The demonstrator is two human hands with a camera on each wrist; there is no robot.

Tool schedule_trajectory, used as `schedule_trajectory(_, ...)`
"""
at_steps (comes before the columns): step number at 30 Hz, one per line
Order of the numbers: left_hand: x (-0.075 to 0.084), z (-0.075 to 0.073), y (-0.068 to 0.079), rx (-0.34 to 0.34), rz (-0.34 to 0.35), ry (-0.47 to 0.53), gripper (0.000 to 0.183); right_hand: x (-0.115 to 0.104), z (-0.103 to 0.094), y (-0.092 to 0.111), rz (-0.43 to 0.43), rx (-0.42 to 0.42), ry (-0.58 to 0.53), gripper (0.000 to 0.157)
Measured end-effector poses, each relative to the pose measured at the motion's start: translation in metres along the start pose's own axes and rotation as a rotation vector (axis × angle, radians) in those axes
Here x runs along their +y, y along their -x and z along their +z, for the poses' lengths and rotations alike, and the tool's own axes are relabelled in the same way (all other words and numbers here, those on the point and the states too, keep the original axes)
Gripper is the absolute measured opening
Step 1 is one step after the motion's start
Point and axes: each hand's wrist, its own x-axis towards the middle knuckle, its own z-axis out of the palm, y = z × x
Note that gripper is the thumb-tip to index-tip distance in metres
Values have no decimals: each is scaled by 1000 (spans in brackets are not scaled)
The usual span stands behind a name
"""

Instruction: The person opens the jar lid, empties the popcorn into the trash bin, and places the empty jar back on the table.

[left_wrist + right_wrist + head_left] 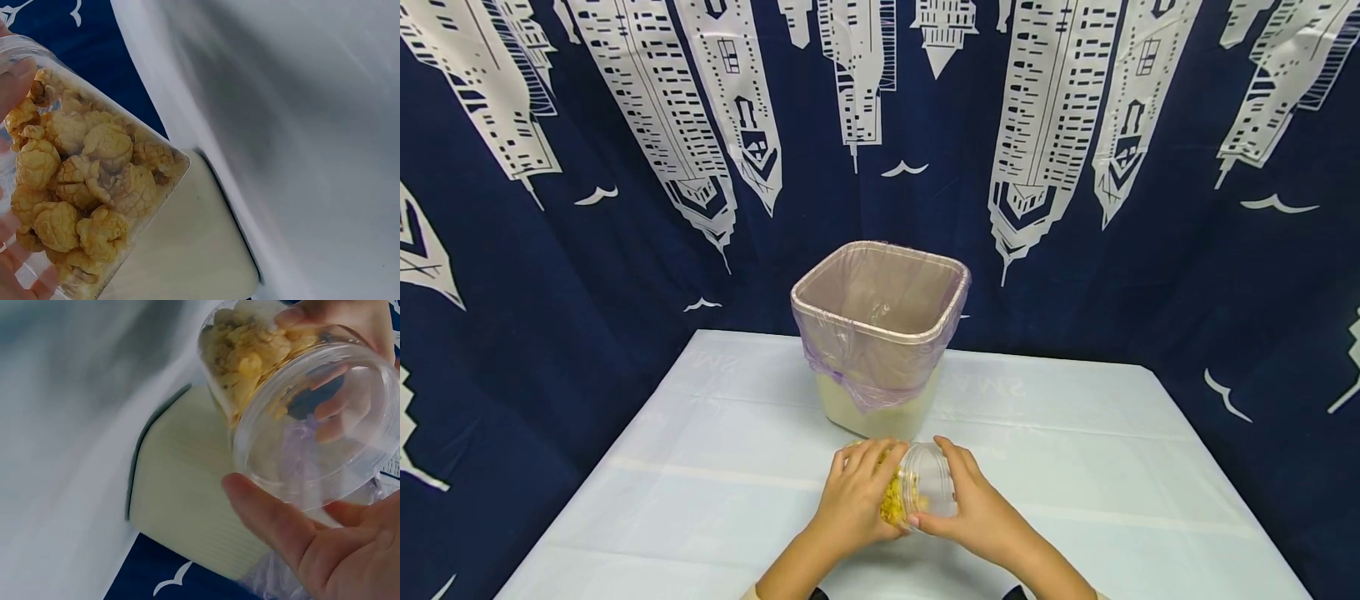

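A clear plastic jar of yellow popcorn (892,502) lies tilted on its side between the two hands, close in front of the bin. My left hand (853,496) grips the jar's body, fingers over the top. The popcorn (94,169) is packed toward the jar's base in the left wrist view. At the other end, my right hand (983,512) holds the clear round lid (240,440) by its edge, thumb and fingers spread on opposite sides. In the right wrist view the lid end is see-through, with left-hand fingers visible behind it.
A cream waste bin (887,417) lined with a thin purple bag (880,367) stands just beyond the hands, its top uncovered. It sits on a white-covered table (700,467). A navy curtain with white buildings (880,208) hangs behind and at both sides.
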Motion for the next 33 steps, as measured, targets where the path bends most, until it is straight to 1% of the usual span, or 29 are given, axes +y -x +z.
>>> schedule_trajectory(4, -1, 1, 1, 3, -6, -2, 104, 7, -1, -1, -135, 16, 20, 99)
schedule_trajectory(6, -2, 1, 1, 3, -11, -5, 104, 9, -1, -1, -185, 26, 31, 100)
schedule_trajectory(9, -3, 1, 2, 3, -16, -10, 105, 11, -4, -1, -227, 22, 38, 101)
schedule_trajectory(13, -4, 1, 3, 6, -18, -22, 105, 13, -10, 0, -233, 22, 57, 101)
schedule_trajectory(19, -5, 0, 3, 11, -35, -14, 105, 23, -24, -2, -187, 71, 104, 102)
schedule_trajectory(24, -6, 0, 4, -6, -47, -7, 107, 37, -36, -4, -113, 87, 207, 101)
schedule_trajectory(28, -6, -1, 4, -14, -50, -10, 107, 49, -39, -4, -5, 55, 297, 101)
schedule_trajectory(33, -6, -1, 4, -17, -55, -8, 107, 67, -34, -4, 122, -23, 333, 99)
